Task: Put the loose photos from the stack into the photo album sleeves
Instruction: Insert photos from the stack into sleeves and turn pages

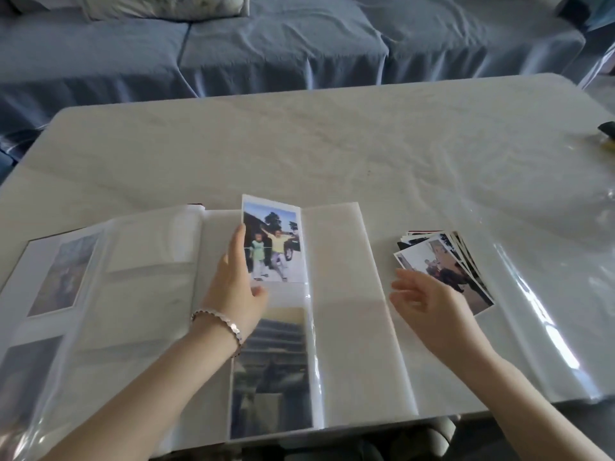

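The photo album lies open on the table in front of me. My left hand grips a photo of two children by its left edge; the photo's lower end sits at the mouth of the upper sleeve on the right page. Below it, a dark photo fills the lower sleeve. The stack of loose photos is fanned out to the right of the album. My right hand hovers with spread fingers over the stack's near left corner, holding nothing.
The left pages carry sleeved photos under glossy plastic. The white table wears a clear plastic cover, wrinkled at the right. A small dark and yellow object sits at the far right edge. A blue sofa stands beyond.
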The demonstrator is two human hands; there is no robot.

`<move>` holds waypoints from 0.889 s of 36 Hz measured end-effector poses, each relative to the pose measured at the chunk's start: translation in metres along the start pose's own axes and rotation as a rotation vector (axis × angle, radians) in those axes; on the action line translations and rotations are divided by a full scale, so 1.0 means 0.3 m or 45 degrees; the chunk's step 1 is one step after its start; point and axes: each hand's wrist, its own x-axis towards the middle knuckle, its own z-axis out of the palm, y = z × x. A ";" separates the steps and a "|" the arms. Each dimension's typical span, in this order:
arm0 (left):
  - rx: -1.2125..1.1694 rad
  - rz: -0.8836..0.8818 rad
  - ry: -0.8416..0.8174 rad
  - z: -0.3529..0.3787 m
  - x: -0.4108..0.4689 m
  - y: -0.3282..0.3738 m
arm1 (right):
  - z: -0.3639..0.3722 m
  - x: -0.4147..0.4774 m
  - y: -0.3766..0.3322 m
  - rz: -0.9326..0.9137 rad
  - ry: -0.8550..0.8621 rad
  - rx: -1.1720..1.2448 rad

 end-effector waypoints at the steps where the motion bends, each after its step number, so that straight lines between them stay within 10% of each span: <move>1: 0.142 0.016 -0.007 0.008 -0.005 -0.005 | -0.013 0.005 0.013 -0.019 0.041 -0.043; 8: 0.502 0.413 -0.142 0.099 -0.030 0.034 | -0.070 0.045 0.089 -0.064 0.170 -0.485; 15: 0.801 0.334 -0.383 0.216 -0.015 0.011 | -0.060 0.037 0.121 -0.072 -0.071 -1.136; 32: 0.699 0.175 -0.309 0.082 -0.030 -0.073 | -0.082 0.011 -0.001 -0.235 0.272 -0.691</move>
